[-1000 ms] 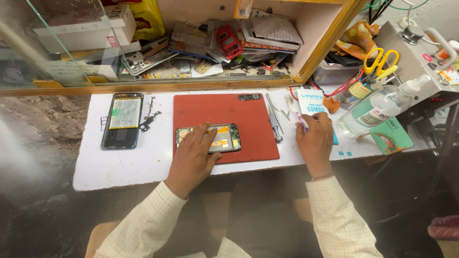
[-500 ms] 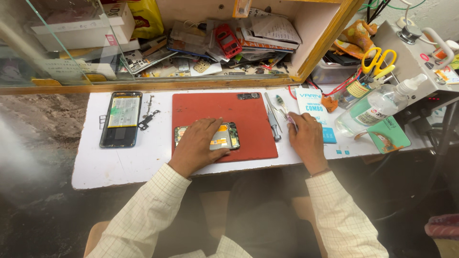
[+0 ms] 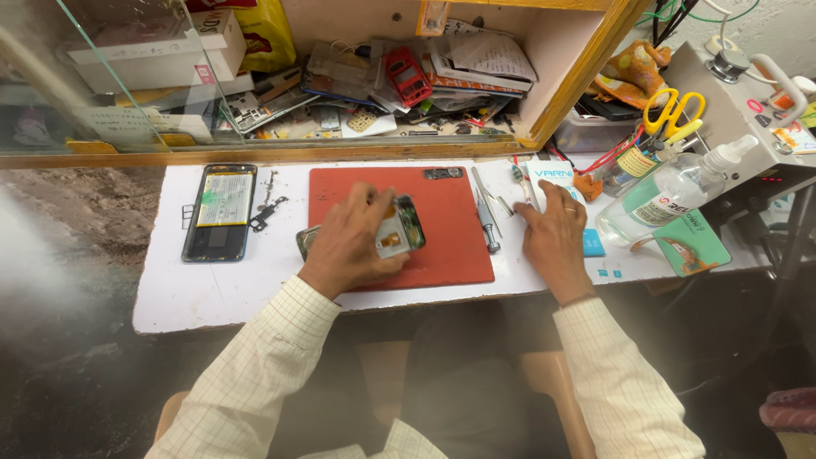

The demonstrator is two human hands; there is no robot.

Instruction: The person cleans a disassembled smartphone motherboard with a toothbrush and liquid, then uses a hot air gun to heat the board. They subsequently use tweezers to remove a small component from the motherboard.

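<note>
My left hand (image 3: pixel 350 242) grips an opened phone (image 3: pixel 399 228) with its insides showing, tilted up off the red work mat (image 3: pixel 450 212). My right hand (image 3: pixel 554 238) lies palm down on the white table at the mat's right edge, fingers spread over a white and blue card, holding nothing. Just left of its fingertips lie a screwdriver (image 3: pixel 487 223) and tweezers (image 3: pixel 481 189).
A second opened phone with its battery showing (image 3: pixel 219 212) lies at the table's left with small parts beside it. A clear spray bottle (image 3: pixel 671 191), yellow scissors (image 3: pixel 673 110) and a grey machine (image 3: pixel 748 127) stand at right. A cluttered wooden shelf (image 3: pixel 382 76) runs behind.
My left hand has lifted and tilted the phone, which earlier lay flat on the mat. My right hand has settled flat with its fingers spread.
</note>
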